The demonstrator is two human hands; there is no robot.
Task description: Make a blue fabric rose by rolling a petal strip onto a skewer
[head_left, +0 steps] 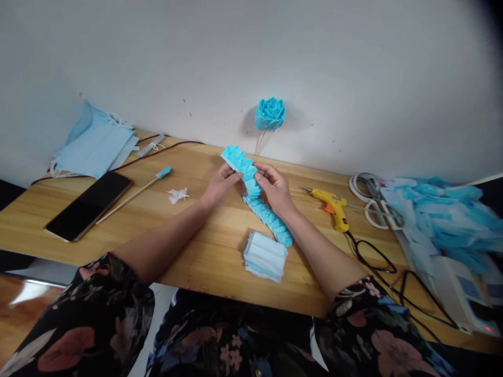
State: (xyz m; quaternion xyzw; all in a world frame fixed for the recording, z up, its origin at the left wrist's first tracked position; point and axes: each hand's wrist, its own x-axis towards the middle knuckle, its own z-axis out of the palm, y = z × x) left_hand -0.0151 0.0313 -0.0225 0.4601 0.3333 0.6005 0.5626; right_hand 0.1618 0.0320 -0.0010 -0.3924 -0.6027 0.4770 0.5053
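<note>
Head view: pinching pleated blue strip point(269, 215) in left fingers point(232, 179) and right fingers point(264, 183) over bench point(204, 241), probably steadying folds against springing open; letting lower end trail beside cloth stack point(265, 255), presumably sparing it from bending.

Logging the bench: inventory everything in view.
Pleated strip: 1, blue, centre
Sheet stack: 1, pale blue, front
Flower: 1, blue, back centre
Blue-tipped stick: 1, tan, left
Scrap: 1, white, centre left
Phone: 1, black, left
Masks: several, blue, back left
Slim object: 1, pale, back left
Glue gun: 1, yellow, right
Scissors: 1, white, right
Fabric: pile, blue, far right
Device: 1, white, front right
Cables: several, dark, both sides
Table: 1, wooden, below
Wall: 1, grey, behind
Sleeves: 2, black floral, front
Left grip: 1, bare, on strip
Right grip: 1, bare, on strip
</note>
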